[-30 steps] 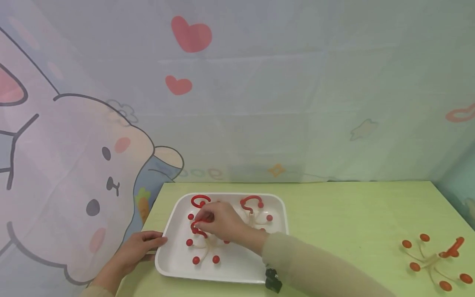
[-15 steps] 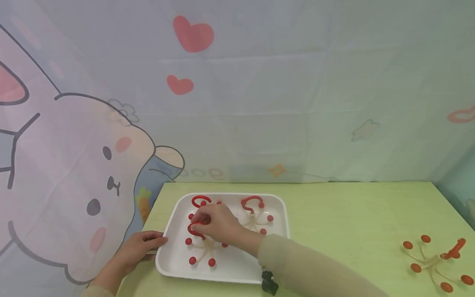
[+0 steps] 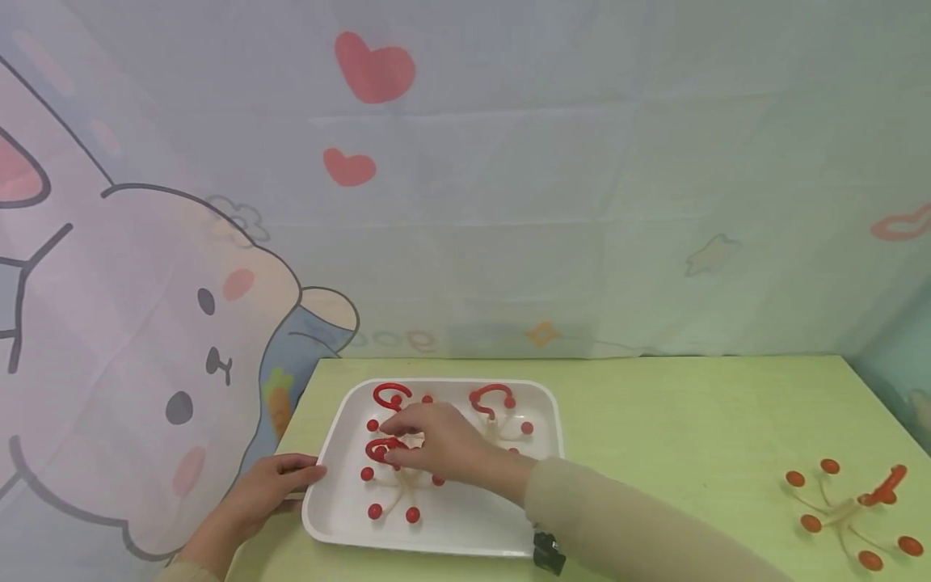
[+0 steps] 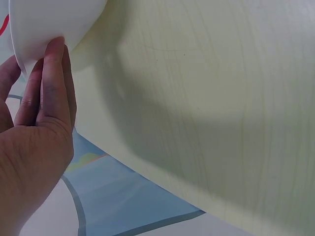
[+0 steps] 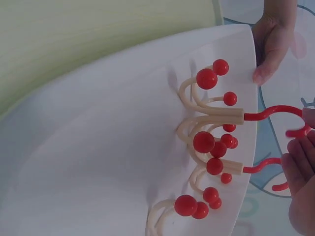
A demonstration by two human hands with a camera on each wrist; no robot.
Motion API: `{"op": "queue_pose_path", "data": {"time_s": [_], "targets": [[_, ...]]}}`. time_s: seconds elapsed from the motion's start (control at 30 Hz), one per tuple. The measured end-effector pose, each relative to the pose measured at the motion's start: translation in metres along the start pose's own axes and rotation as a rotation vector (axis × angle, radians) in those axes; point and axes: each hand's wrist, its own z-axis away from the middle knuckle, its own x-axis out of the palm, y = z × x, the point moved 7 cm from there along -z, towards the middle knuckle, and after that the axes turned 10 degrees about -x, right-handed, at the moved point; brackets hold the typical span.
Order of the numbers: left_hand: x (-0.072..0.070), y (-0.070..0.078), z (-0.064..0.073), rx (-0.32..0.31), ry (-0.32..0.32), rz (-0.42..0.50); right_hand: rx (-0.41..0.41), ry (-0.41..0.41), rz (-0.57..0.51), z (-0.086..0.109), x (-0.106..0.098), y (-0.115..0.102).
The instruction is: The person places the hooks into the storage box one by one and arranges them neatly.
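1. Beige sleeve [image 3: 604, 501] on its arm, the right hand [image 3: 436, 440] is over the tray, thumb and fingers parted on either side of a red hook [image 5: 280, 107]; they look loosened, and whether a fingertip touches it cannot be told.
2. That hook tops a beige stem [image 5: 224, 116] whose curved legs end in red balls [image 5: 206, 78]; the whole piece is in the front left part of the white tray [image 3: 473, 521].
3. The left hand [image 3: 280, 485] grips the tray's left rim between thumb and fingers.
4. Two similar pieces are also in the tray, a back-left hook [image 3: 393, 385] and a back-right hook [image 3: 493, 387].
5. The tray rests on a pale green table [image 3: 655, 453], where a fourth piece [image 3: 840, 513] is well apart to the right.
6. Behind the table hangs a cloth [image 3: 509, 202] printed with a rabbit [image 3: 131, 339] and pink hearts [image 3: 374, 73].
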Motion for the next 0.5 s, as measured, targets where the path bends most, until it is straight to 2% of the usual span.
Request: {"op": "queue_pose_path", "data": {"time_s": [0.5], "targets": [[0.0,0.0,-0.002,-0.008,0.01,-0.016,-0.044,0.036,0.035,0.03,-0.036,0.001]]}}
